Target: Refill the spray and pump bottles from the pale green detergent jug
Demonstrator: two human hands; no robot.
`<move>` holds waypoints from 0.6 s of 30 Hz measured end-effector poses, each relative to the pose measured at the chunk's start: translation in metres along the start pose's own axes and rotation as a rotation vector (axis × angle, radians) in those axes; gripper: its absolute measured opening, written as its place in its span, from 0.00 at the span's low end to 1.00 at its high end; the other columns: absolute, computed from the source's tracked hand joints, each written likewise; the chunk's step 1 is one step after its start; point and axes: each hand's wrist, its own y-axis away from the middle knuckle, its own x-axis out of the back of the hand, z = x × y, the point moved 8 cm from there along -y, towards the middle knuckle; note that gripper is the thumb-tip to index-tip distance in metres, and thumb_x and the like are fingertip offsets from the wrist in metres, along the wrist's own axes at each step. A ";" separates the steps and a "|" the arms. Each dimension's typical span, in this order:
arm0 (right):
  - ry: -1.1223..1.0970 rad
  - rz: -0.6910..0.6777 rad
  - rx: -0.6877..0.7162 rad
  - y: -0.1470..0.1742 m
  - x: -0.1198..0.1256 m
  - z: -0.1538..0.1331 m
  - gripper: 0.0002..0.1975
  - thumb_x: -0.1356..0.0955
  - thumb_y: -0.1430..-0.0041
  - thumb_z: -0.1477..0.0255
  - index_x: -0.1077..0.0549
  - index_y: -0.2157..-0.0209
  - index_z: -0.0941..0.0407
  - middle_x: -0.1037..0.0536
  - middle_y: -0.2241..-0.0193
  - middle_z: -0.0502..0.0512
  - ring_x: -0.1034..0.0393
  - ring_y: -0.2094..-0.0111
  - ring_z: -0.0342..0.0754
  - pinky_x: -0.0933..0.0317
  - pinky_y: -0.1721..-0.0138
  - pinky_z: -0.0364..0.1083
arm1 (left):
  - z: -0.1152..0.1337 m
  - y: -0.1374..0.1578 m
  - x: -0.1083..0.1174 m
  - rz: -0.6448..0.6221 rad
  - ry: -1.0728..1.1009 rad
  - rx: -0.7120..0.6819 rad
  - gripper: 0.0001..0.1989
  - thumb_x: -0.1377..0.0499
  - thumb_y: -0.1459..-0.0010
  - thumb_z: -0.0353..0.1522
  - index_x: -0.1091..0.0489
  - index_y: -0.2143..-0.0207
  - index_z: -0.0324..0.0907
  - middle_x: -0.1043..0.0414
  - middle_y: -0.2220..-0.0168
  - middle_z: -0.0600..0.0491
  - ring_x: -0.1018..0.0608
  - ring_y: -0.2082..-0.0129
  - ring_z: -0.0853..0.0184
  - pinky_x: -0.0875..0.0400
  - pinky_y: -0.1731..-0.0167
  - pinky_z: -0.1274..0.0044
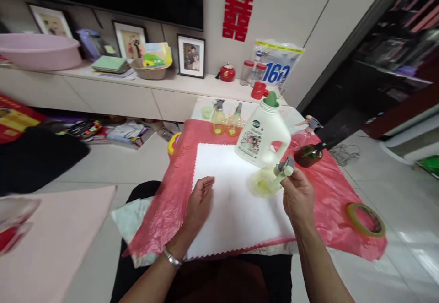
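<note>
My right hand (299, 194) grips a small clear spray bottle (265, 183) by its grey and pale-green trigger head. The bottle tilts over to the left above a white sheet (233, 216), with some yellow-green liquid inside. My left hand (200, 198) hovers over the sheet's left side, holding nothing, its fingers loosely extended and slightly bent. Just behind the held bottle a large white detergent jug (259, 136) stands upright, a green cap piece (270, 99) at its mouth. Two spray bottles with orange liquid, one left (218, 122) and one right (235, 124), stand at the back.
Red plastic film (171, 179) covers the low table. To the right lie a dark brown bottle (308, 155) and a roll of tape (366, 219). A pink clear spray bottle (300, 139) is behind. A red cup (258, 90) sits near the cabinet, beside a white-blue bag (277, 67).
</note>
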 end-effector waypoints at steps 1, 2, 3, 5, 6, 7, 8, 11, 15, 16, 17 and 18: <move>0.038 0.039 0.019 -0.002 0.016 -0.003 0.19 0.21 0.52 0.65 0.22 0.59 0.55 0.21 0.58 0.55 0.27 0.59 0.48 0.33 0.55 0.48 | -0.001 0.000 -0.001 -0.010 -0.010 0.002 0.16 0.41 0.40 0.37 0.30 0.50 0.44 0.27 0.48 0.46 0.25 0.46 0.59 0.33 0.40 0.62; 0.073 0.083 0.037 -0.005 0.033 -0.006 0.19 0.22 0.51 0.65 0.22 0.58 0.55 0.21 0.58 0.55 0.27 0.58 0.48 0.33 0.54 0.49 | -0.001 0.000 -0.001 -0.019 -0.019 0.005 0.17 0.41 0.40 0.37 0.30 0.49 0.44 0.27 0.48 0.46 0.25 0.45 0.59 0.33 0.40 0.62; 0.107 0.130 0.055 -0.009 0.050 -0.008 0.19 0.22 0.51 0.65 0.22 0.57 0.56 0.22 0.57 0.55 0.27 0.58 0.48 0.33 0.53 0.48 | -0.002 0.001 -0.002 -0.025 -0.028 0.008 0.17 0.41 0.40 0.37 0.30 0.49 0.44 0.27 0.47 0.46 0.25 0.45 0.59 0.33 0.40 0.62; 0.167 0.225 0.091 -0.017 0.085 -0.012 0.20 0.22 0.50 0.65 0.22 0.57 0.56 0.22 0.57 0.55 0.28 0.57 0.47 0.35 0.51 0.48 | -0.001 0.002 -0.003 -0.035 -0.051 0.018 0.18 0.41 0.41 0.38 0.30 0.49 0.45 0.27 0.47 0.46 0.25 0.44 0.58 0.33 0.40 0.62; 0.193 0.270 0.110 -0.023 0.101 -0.014 0.20 0.22 0.51 0.64 0.22 0.57 0.57 0.22 0.57 0.55 0.28 0.56 0.47 0.35 0.50 0.48 | -0.001 0.002 -0.003 -0.036 -0.065 0.022 0.18 0.41 0.42 0.38 0.30 0.49 0.45 0.27 0.47 0.46 0.25 0.44 0.58 0.33 0.40 0.62; 0.218 0.313 0.126 -0.030 0.117 -0.014 0.20 0.22 0.51 0.63 0.22 0.57 0.57 0.22 0.57 0.55 0.28 0.57 0.46 0.36 0.50 0.47 | 0.000 0.003 -0.003 -0.037 -0.081 0.024 0.18 0.41 0.42 0.38 0.30 0.50 0.45 0.27 0.47 0.46 0.25 0.44 0.58 0.33 0.40 0.62; 0.242 0.354 0.141 -0.037 0.132 -0.013 0.21 0.22 0.50 0.63 0.22 0.57 0.58 0.22 0.58 0.55 0.28 0.58 0.46 0.36 0.50 0.48 | 0.001 0.003 -0.003 -0.037 -0.099 0.023 0.18 0.41 0.42 0.38 0.30 0.50 0.45 0.27 0.47 0.47 0.25 0.44 0.58 0.33 0.40 0.62; 0.318 0.462 0.168 -0.060 0.171 -0.006 0.19 0.23 0.48 0.64 0.23 0.57 0.60 0.22 0.61 0.54 0.28 0.61 0.45 0.34 0.51 0.49 | 0.005 0.004 -0.005 -0.043 -0.146 0.008 0.17 0.42 0.43 0.37 0.30 0.51 0.45 0.26 0.48 0.48 0.25 0.45 0.58 0.33 0.39 0.62; 0.425 0.563 0.168 -0.090 0.210 0.010 0.13 0.27 0.38 0.68 0.26 0.57 0.62 0.25 0.63 0.52 0.29 0.63 0.43 0.31 0.55 0.48 | 0.011 0.004 -0.007 -0.050 -0.189 -0.006 0.17 0.42 0.44 0.37 0.30 0.52 0.45 0.26 0.50 0.48 0.24 0.46 0.59 0.32 0.39 0.62; 0.452 0.579 0.165 -0.097 0.217 0.014 0.12 0.27 0.37 0.68 0.26 0.57 0.62 0.26 0.63 0.52 0.29 0.63 0.43 0.31 0.55 0.48 | 0.012 0.004 -0.006 -0.046 -0.197 -0.008 0.17 0.42 0.44 0.37 0.29 0.52 0.45 0.26 0.50 0.48 0.24 0.46 0.59 0.32 0.39 0.62; 0.479 0.590 0.163 -0.103 0.223 0.018 0.12 0.28 0.36 0.67 0.27 0.57 0.62 0.26 0.63 0.52 0.29 0.63 0.43 0.31 0.56 0.47 | 0.013 0.004 -0.006 -0.042 -0.204 -0.012 0.17 0.42 0.44 0.37 0.29 0.52 0.45 0.25 0.51 0.48 0.24 0.47 0.59 0.31 0.40 0.62; 0.506 0.599 0.161 -0.108 0.228 0.022 0.12 0.28 0.35 0.67 0.27 0.57 0.62 0.26 0.63 0.52 0.29 0.63 0.43 0.31 0.56 0.47 | 0.013 0.004 -0.006 -0.039 -0.210 -0.016 0.17 0.42 0.44 0.37 0.29 0.52 0.45 0.25 0.51 0.48 0.24 0.47 0.58 0.31 0.40 0.62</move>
